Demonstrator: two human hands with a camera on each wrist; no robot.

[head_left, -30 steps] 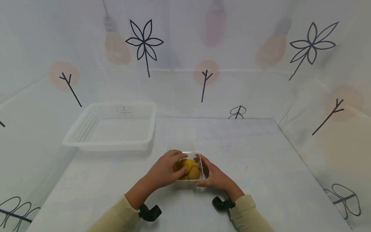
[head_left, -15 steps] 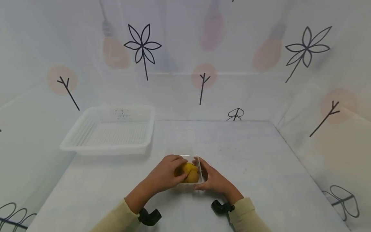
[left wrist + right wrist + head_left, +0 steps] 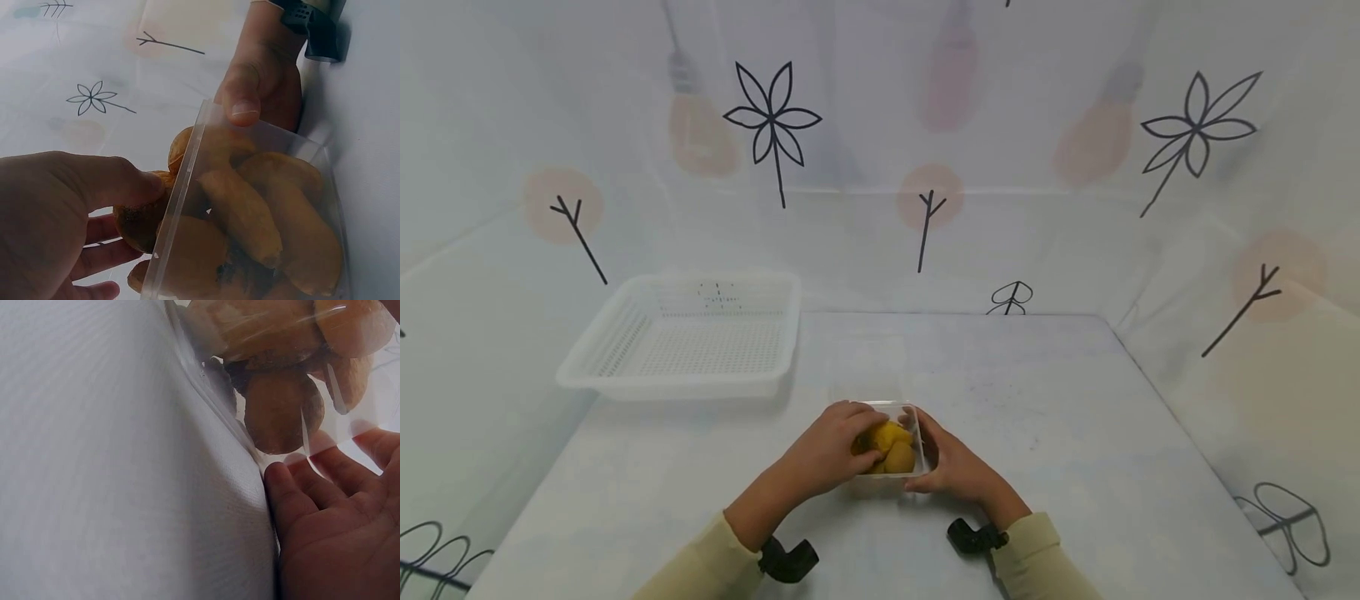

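A clear plastic box (image 3: 919, 443) full of yellow-brown mushrooms (image 3: 898, 458) sits on the white table between both hands. My left hand (image 3: 829, 446) reaches over the box's left side. In the left wrist view its thumb and fingers pinch a rounded mushroom (image 3: 139, 219) at the box's open top. With the thumb at the near side and fingers at the far side, my right hand (image 3: 958, 468) holds the right end of the box. Seen from the right wrist, its fingertips touch the clear wall, and mushrooms show through. The left part of the box is hidden under my left hand.
A white perforated plastic basket (image 3: 681, 386) stands at the table's back left. Behind the white table (image 3: 1037, 417) hangs a pale curtain (image 3: 865, 125) with flower and twig drawings, which also runs along both sides. A black wrist camera (image 3: 788, 562) sits on the left wrist.
The whole head view has shifted slightly, so the scene sits a little lower than a second ago. Both hands keep nearly the same places on the box and mushrooms.
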